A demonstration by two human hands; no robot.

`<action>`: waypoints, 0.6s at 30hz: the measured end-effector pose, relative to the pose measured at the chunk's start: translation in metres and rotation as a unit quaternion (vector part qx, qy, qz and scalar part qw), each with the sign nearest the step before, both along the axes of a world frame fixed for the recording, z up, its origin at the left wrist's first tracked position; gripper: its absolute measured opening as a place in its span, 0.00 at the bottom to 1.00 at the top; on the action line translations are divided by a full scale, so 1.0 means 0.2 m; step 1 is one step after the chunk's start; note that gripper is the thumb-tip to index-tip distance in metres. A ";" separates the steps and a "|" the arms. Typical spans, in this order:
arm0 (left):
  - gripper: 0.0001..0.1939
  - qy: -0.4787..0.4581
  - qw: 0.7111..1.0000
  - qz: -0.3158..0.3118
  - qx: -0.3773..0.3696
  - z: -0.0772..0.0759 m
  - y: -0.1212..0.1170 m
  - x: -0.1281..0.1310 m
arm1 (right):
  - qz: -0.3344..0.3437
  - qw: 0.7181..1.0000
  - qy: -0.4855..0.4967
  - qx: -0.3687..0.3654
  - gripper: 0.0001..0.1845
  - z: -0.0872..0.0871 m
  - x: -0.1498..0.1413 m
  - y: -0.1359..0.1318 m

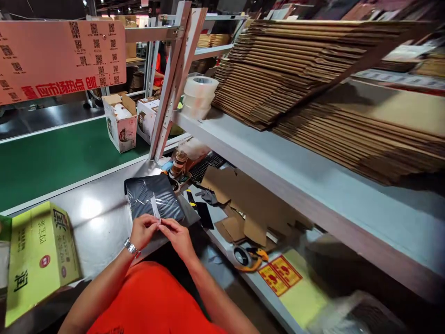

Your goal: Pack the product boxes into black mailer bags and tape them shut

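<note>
My left hand point(145, 230) and my right hand point(176, 235) meet in front of my body, each pinching the lower end of a narrow white paper strip point(155, 207). The strip stands up from my fingertips, over the near side of a package in black plastic point(148, 192). That package lies flat on the metal worktop point(100, 222), with shiny creases across its top. A metal watch is on my left wrist. What the strip carries, if anything, is too small to read.
A yellow-green carton point(40, 260) stands at the left. Behind the worktop runs a green conveyor belt point(62, 153) with an open white box point(121, 125). Right, a shelf point(250, 144) bears stacked flat cardboard point(278, 69) and clear tape rolls point(200, 95). Below lie cardboard scraps and a tape dispenser point(243, 255).
</note>
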State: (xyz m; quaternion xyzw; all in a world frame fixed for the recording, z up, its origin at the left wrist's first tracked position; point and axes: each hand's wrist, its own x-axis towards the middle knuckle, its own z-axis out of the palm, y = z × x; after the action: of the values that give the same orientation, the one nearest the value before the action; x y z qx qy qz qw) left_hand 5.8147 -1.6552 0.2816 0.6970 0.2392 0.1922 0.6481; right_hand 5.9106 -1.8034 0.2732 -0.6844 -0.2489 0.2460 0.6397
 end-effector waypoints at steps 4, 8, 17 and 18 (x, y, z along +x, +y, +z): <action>0.10 -0.003 0.999 -0.052 -0.010 -0.05 0.01 -0.09 | -0.073 0.992 0.106 -0.006 0.22 -0.05 -0.17 -0.01; 0.15 0.026 0.993 -0.086 -0.081 -0.07 0.02 -0.15 | -0.106 0.970 0.215 0.031 0.26 -0.07 -0.27 -0.03; 0.29 0.099 0.929 -0.101 -0.342 0.08 0.27 -0.26 | -0.232 0.859 0.429 0.156 0.15 -0.11 -0.09 -0.27; 0.28 0.106 0.932 -0.109 -0.330 0.10 0.31 -0.28 | -0.253 0.852 0.431 0.157 0.14 -0.12 -0.04 -0.33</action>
State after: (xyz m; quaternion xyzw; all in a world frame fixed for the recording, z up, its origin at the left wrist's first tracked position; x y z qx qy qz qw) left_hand 5.7595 -1.5940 0.3022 0.4817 0.2790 -0.0444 0.8295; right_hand 5.9018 -1.8698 0.2490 -0.4396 0.1983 0.3032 0.8219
